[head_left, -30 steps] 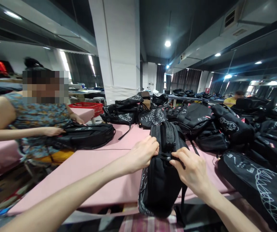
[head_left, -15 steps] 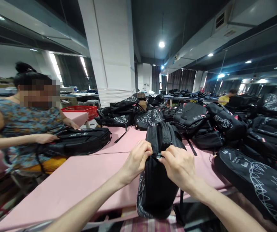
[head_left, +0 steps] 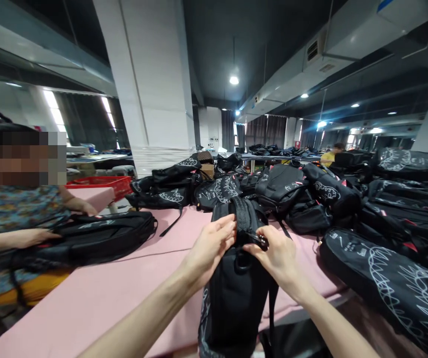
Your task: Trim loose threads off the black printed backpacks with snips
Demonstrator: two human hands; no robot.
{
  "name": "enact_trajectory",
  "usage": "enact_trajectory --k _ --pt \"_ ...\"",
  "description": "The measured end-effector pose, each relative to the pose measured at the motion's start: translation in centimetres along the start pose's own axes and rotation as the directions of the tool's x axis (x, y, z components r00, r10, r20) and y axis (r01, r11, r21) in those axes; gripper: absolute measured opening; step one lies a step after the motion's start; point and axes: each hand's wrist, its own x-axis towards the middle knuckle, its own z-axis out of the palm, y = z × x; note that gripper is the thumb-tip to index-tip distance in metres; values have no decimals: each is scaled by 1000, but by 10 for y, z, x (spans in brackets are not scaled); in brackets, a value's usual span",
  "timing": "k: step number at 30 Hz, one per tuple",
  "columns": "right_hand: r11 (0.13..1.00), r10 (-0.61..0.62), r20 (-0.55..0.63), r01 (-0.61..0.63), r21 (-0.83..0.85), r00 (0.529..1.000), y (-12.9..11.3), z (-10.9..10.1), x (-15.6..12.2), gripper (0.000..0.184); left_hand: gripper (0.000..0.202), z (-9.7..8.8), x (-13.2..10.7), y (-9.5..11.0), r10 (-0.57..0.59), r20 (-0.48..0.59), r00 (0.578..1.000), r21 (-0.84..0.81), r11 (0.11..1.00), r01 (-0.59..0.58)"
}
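A black backpack (head_left: 236, 293) stands upright at the near edge of the pink table (head_left: 98, 293), its padded straps facing up. My left hand (head_left: 210, 248) grips its top left side with curled fingers. My right hand (head_left: 277, 256) pinches a small black buckle or zipper pull (head_left: 261, 241) at the top of the same backpack. Both hands meet just below the grab handle.
A person in a patterned top sits at the left with hands on a flat black backpack (head_left: 98, 236). Several black backpacks with white scribble print are piled at the back and right (head_left: 310, 199). A red basket (head_left: 102, 184) stands behind; a white pillar (head_left: 150, 89) rises beyond.
My view has shifted right and up. The backpack has been lifted or tipped toward me, and my hands have moved together to its top, my right hand now pinching the small black part.
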Motion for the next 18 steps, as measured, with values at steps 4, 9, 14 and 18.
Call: enact_trajectory --k 4,9,14,18 --pt "996 -78 7 78 -37 997 4 -7 -4 18 32 8 6 -5 -21 47 999 42 999 19" --pt "1000 -5 -88 2 -31 996 38 -2 15 19 31 13 -12 -9 48 -30 998 318 947 -36" --pt "985 138 -136 -150 -80 981 71 6 54 9 35 -15 2 5 51 73 996 471 879 -80" --pt "994 111 -111 -111 14 988 67 -3 45 8 35 -48 46 26 230 10 973 741 652 -161"
